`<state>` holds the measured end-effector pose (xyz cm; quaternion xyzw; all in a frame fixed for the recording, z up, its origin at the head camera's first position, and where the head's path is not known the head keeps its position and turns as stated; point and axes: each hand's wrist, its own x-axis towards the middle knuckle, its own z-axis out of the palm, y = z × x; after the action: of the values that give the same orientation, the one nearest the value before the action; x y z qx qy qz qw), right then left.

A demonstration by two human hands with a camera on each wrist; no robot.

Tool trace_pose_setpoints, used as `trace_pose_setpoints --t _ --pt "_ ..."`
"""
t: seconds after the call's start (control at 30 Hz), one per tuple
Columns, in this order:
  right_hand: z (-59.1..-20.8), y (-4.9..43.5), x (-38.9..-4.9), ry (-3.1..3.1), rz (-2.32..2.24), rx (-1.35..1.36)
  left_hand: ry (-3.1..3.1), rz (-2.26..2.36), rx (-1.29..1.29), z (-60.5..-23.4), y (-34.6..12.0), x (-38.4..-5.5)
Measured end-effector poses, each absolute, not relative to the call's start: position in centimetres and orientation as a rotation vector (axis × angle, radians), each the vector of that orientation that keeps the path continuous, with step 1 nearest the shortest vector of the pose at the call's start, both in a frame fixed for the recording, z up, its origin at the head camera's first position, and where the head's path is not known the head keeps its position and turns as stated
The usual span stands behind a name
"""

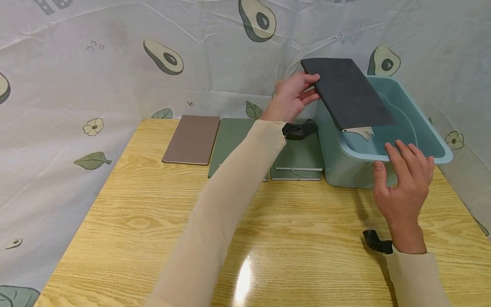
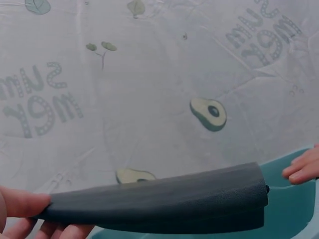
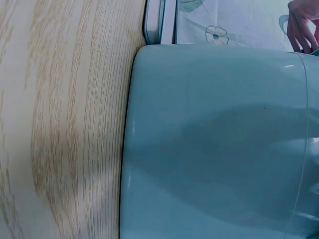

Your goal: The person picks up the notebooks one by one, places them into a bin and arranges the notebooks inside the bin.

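My left hand (image 1: pixel 293 94) pinches a dark grey, soft-covered notebook (image 1: pixel 347 91) by its left edge. In the left wrist view, the thumb lies on top of the notebook (image 2: pixel 164 201) and the fingers are below. The notebook is tilted over a blue-green plastic bin (image 1: pixel 433 138), and pale pages show at its near corner. At the bin's front rim is my right hand (image 1: pixel 404 177), its fingers extended over the edge and holding nothing. The bin's front wall (image 3: pixel 214 139) fills much of the right wrist view.
Left of the bin, a brown notebook (image 1: pixel 193 140) and a green notebook (image 1: pixel 232 134) lie on the wooden table (image 1: pixel 299 238). Stacked green notebooks (image 1: pixel 301 155) sit close against the bin, partly behind my left wrist. A patterned cloth (image 1: pixel 215 55) hangs behind.
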<state>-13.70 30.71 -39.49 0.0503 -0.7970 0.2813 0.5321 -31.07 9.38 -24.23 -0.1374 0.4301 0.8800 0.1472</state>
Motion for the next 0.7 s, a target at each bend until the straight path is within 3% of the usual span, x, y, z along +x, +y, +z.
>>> trace_pose_setpoints --t 0.7 --pt "-39.1 30.5 -13.5 -1.894 0.656 0.126 1.29 2.531 -0.462 -24.8 11.7 -30.5"
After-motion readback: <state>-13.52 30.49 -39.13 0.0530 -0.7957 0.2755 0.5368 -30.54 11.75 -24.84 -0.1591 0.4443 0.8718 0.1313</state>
